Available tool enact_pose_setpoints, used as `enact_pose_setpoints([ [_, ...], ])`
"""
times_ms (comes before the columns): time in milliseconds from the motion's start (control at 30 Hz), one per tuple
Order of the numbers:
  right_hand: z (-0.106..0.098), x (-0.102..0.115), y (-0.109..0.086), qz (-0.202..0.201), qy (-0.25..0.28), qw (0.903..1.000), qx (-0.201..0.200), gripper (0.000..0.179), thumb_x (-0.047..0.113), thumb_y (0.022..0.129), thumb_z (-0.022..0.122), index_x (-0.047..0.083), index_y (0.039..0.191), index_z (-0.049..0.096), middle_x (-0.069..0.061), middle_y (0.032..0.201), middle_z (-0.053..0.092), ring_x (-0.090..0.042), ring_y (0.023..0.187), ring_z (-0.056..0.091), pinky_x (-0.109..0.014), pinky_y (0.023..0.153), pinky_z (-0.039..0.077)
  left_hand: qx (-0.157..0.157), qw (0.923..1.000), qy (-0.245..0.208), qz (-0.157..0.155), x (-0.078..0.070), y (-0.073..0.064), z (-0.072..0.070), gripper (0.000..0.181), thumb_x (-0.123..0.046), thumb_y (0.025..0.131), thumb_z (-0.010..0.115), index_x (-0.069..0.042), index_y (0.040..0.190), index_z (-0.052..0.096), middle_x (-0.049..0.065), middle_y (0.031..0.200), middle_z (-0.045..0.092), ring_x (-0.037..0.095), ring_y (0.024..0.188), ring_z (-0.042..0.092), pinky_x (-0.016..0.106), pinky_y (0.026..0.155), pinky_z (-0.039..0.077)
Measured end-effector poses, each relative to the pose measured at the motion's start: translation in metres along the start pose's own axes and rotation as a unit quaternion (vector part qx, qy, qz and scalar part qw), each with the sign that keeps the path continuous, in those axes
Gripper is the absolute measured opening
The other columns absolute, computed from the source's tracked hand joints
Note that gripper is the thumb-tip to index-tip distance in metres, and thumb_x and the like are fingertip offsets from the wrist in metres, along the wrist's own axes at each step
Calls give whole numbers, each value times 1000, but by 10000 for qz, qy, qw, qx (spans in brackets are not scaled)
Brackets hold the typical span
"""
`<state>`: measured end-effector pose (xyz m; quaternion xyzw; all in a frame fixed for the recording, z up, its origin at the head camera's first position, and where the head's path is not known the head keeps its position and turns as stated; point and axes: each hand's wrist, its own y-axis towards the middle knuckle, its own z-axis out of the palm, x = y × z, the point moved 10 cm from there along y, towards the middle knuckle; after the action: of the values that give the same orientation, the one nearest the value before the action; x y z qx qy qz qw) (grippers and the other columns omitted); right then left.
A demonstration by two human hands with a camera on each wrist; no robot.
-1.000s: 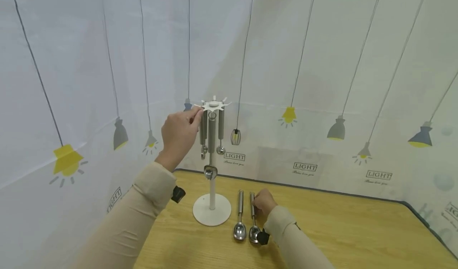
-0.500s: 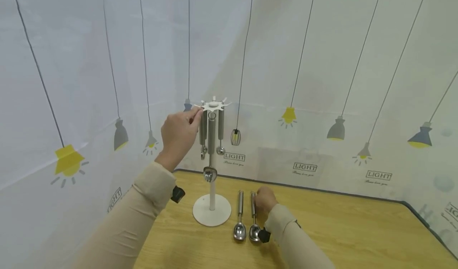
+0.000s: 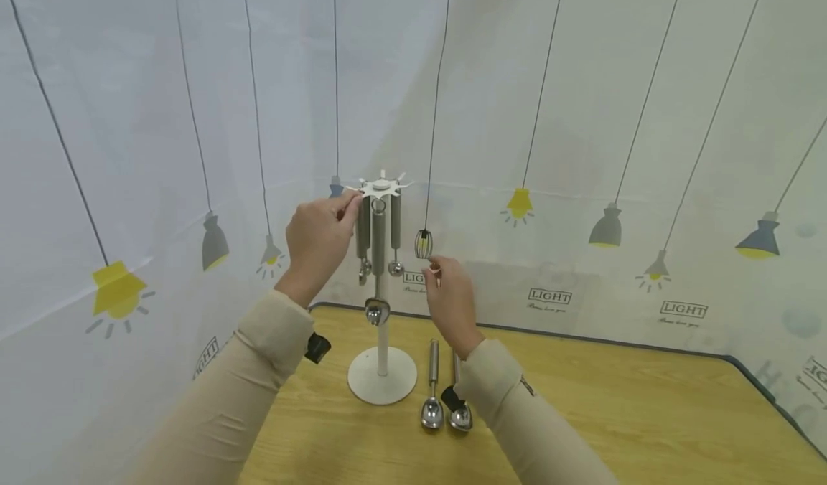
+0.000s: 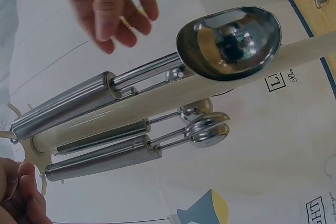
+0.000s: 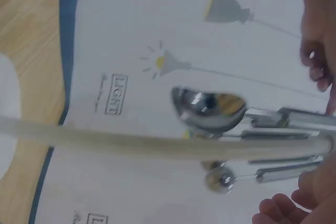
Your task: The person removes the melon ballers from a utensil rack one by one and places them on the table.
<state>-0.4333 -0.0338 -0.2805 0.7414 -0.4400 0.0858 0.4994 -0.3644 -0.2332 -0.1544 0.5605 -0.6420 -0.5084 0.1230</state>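
Note:
A white utensil stand stands on the table, its top ring of hooks level with my left hand. That hand pinches a hook at the ring's left side. From the hooks hang a large metal scoop and several smaller round-ended scoops, all with steel handles. Raised to the right of the stand, my right hand has loosely bent fingers and holds nothing. Below it, two metal scoops lie side by side on the table; my right sleeve and wrist camera partly hide the right one.
The wood-grain table has a dark edge at the back. Behind it hangs a white cloth backdrop printed with lamps and lettering, which also runs along the left side.
My right hand has left the handle of the right scoop on the table and risen to beside the stand. My left hand keeps its place at the hook.

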Motion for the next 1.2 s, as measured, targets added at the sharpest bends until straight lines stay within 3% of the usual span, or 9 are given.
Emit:
enact_pose_setpoints([
  [133,-4,46,6,-250,1104,9935,107,30,6,103,60,-4,131,59,-16,117,66,-27,106,65,-34,88,56,-18,10000,23,2,0,2,0,29,-31,104,61,-11,120,75,4,61,64,15,46,44,29,43,29],
  [333,9,71,22,41,1921,9796,597,39,12,100,66,2,137,57,-13,127,66,-25,114,65,-34,94,54,62,10000,-17,-67,1,1,3,28,-30,104,61,-12,119,75,5,67,68,16,48,48,30,44,33],
  [633,23,70,27,522,2211,9697,899,48,11,96,71,5,140,54,-10,124,67,-24,109,66,-31,88,56,69,10000,5,-17,2,1,9,28,-30,104,60,-11,118,76,4,65,66,16,47,45,30,44,30],
  [933,16,76,27,379,2159,9710,955,49,9,97,69,7,143,54,-12,120,68,-26,104,68,-30,80,58,39,10000,29,34,2,2,11,28,-30,104,60,-11,117,77,6,70,71,15,47,48,30,43,31],
  [1200,10,81,25,180,2224,9698,982,47,6,97,69,7,142,55,-15,116,69,-28,102,70,-31,79,59,52,9999,71,81,1,3,14,28,-31,105,60,-12,117,76,3,58,60,16,45,43,29,43,29],
])
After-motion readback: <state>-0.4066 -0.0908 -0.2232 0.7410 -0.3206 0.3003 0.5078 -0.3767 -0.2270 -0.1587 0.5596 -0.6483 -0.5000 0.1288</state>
